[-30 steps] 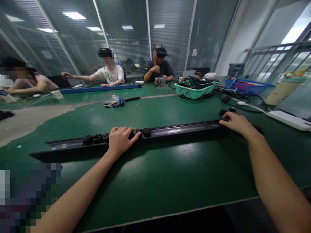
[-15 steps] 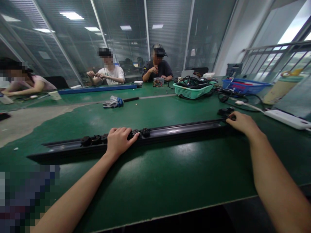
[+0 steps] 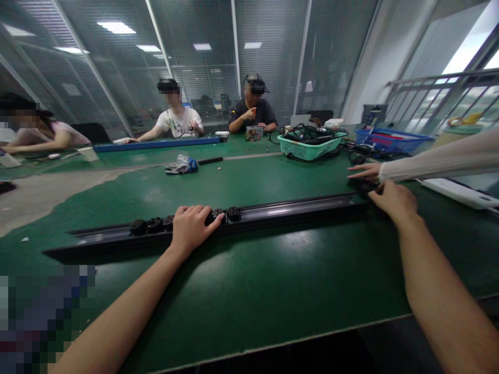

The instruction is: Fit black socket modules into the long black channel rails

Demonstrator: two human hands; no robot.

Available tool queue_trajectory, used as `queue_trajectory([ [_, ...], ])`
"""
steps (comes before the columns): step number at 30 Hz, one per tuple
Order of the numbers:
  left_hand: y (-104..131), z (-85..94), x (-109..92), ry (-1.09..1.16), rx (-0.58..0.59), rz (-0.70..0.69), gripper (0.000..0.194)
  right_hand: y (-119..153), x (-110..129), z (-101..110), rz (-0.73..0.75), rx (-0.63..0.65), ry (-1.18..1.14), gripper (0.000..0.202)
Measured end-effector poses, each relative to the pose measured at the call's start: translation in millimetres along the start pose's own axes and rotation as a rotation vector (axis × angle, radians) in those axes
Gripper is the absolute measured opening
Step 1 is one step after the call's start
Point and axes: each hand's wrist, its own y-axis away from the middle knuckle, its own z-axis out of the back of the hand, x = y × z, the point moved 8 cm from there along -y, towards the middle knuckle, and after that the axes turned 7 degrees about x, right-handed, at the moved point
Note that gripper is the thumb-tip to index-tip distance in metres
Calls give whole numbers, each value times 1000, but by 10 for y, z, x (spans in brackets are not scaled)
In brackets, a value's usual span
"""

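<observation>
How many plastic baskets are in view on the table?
2: a green basket across the table, right of centre, and a blue basket to its right, beyond a co-worker's sleeve.

A blue plastic basket [image 3: 412, 145] is pictured right of a mint-green perforated plastic basket [image 3: 302, 150] heaped with black cables [image 3: 307, 132].

Glass wall [image 3: 210, 62] across back, w/ horiz. blinds [image 3: 268, 59] & pale vert. frames [image 3: 236, 41]; bright rect. lights [image 3: 117, 27] show in it. White wall [image 3: 376, 67] to R, then metal railing [image 3: 429, 77] by bright window [image 3: 465, 47]. Green table [image 3: 280, 301] fills fgnd, sheen mid-top; dk chair [image 3: 93, 132] far L.
</observation>
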Motion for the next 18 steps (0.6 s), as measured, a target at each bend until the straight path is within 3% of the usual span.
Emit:
queue_trajectory([
  [3, 0, -2, -8, -10, 5, -4, 49, 116, 132, 132, -41, -15, 9, 48],
  [9, 1, -9, -12, -48, -3, -8, 50, 269, 542, 303, 148, -152, 103, 46],
  [13, 4, -7, -5, -30, 1, -7, 49, 187, 785, 223, 236, -118, 111, 46],
  [18, 14, 11, -7, -4, -5, -2, 48, -236, 914, -60, 256, 72, 105, 44],
])
